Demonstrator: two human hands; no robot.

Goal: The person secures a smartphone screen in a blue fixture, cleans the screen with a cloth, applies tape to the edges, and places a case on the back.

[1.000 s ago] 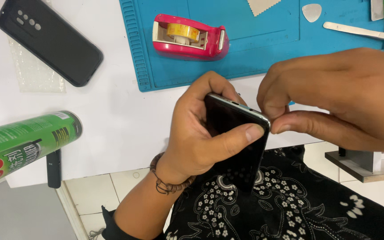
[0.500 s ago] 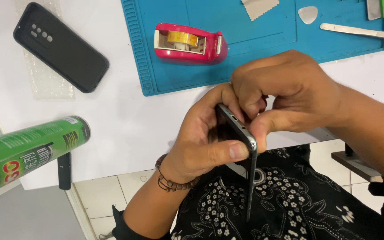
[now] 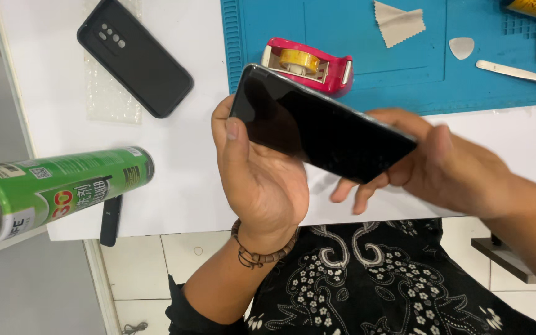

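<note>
Phone (image 3: 321, 124) held above table edge, dark screen up, intact. Left hand (image 3: 262, 180) grips one end, thumb on glass; right hand (image 3: 442, 164) cups other end, fingers loosely curled. Black case (image 3: 134, 57) off, lying apart; tape dispenser (image 3: 308, 64) untouched.

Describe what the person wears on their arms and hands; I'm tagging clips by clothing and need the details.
Both hands are bare, without gloves or rings in view. The left hand has a bracelet of small dark brown beads around the wrist, and a dark sleeve pushed up near the elbow. The right hand and its forearm show no watch, band or sleeve in view.
</note>
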